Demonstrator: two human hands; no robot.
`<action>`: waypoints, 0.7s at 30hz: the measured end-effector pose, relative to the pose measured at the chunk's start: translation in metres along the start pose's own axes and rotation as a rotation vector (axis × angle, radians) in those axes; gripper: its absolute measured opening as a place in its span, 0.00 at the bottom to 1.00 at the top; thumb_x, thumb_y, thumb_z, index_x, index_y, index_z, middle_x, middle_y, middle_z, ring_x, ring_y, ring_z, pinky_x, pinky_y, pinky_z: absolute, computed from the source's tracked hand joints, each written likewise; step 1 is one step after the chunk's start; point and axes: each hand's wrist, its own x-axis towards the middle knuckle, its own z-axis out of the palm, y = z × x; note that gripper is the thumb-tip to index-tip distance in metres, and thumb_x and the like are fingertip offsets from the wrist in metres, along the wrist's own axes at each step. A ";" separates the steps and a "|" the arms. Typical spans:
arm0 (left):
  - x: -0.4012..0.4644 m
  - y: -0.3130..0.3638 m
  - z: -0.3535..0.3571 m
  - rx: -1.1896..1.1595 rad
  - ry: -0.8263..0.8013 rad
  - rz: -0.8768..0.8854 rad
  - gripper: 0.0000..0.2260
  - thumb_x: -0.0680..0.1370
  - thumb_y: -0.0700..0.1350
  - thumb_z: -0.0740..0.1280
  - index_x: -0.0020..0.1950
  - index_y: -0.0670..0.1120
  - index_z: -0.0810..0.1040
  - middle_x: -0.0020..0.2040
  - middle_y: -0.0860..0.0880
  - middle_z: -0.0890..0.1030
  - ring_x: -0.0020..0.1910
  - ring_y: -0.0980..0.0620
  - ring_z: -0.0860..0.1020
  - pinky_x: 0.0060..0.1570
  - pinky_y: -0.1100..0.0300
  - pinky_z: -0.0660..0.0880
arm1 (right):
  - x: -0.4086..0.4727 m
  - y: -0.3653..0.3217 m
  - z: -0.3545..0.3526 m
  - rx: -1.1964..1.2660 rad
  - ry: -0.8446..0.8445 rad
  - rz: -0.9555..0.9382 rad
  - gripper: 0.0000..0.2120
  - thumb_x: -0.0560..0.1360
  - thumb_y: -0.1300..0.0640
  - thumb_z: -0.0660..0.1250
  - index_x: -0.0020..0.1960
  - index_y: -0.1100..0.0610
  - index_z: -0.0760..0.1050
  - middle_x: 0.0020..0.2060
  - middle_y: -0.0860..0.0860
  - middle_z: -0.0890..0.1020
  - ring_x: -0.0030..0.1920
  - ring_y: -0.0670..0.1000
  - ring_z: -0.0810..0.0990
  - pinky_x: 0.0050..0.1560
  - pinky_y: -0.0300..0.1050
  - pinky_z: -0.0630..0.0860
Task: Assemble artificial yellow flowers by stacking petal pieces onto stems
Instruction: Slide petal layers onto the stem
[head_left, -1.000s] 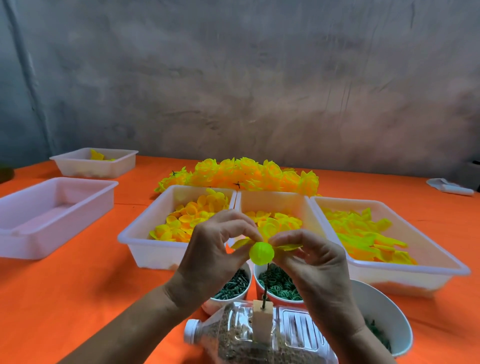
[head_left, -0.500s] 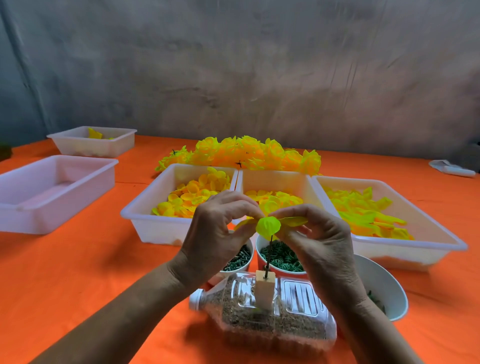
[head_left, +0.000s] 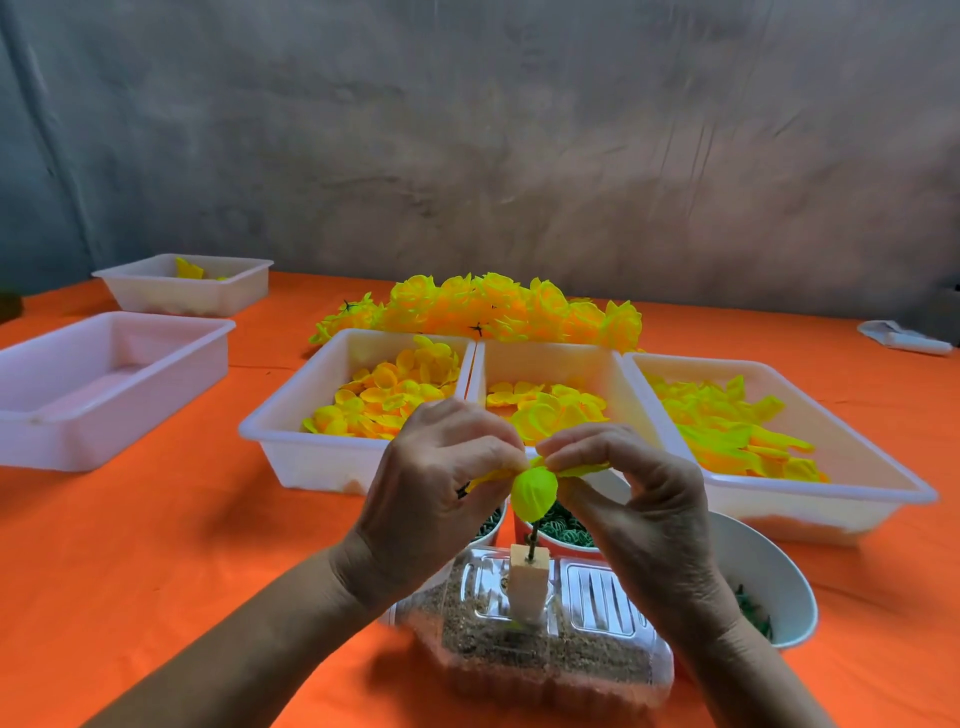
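A mottled grey wall (head_left: 519, 156) rises behind the orange-covered table (head_left: 156, 545).

Soft, even daylight fills the scene, bright enough to make the orange tablecloth (head_left: 156, 545) glow and the yellow petals look almost fluorescent. Shadows are faint and diffuse: a dull patch lies on the cloth in front of the large white tray (head_left: 104, 384) at left, and another under the sand-filled plastic bottle (head_left: 540, 639). The grey wall (head_left: 519, 130) looks smeared with streaky motion blur, strongest toward the upper right. Wide-angle distortion bows the table's far edge and stretches the forearms at the bottom. The bottle's clear side carries pale glare.
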 end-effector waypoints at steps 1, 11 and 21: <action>0.000 0.000 0.001 0.009 0.005 0.010 0.02 0.70 0.38 0.73 0.38 0.40 0.83 0.40 0.47 0.82 0.41 0.47 0.80 0.42 0.50 0.74 | 0.000 0.000 0.000 -0.006 0.003 -0.005 0.09 0.64 0.70 0.76 0.37 0.57 0.81 0.39 0.49 0.84 0.46 0.51 0.82 0.48 0.45 0.77; 0.001 0.004 0.001 0.053 0.055 0.036 0.07 0.73 0.41 0.69 0.39 0.39 0.83 0.40 0.46 0.82 0.41 0.46 0.80 0.44 0.52 0.74 | -0.002 -0.001 0.000 -0.006 0.035 -0.058 0.03 0.65 0.64 0.72 0.36 0.58 0.80 0.38 0.50 0.84 0.45 0.52 0.82 0.47 0.48 0.77; -0.001 0.006 0.000 0.083 0.081 0.052 0.05 0.73 0.40 0.70 0.41 0.39 0.84 0.41 0.46 0.83 0.42 0.45 0.79 0.47 0.54 0.73 | -0.003 -0.004 0.000 -0.014 0.058 -0.095 0.06 0.65 0.65 0.72 0.38 0.55 0.80 0.38 0.49 0.83 0.45 0.52 0.82 0.47 0.45 0.77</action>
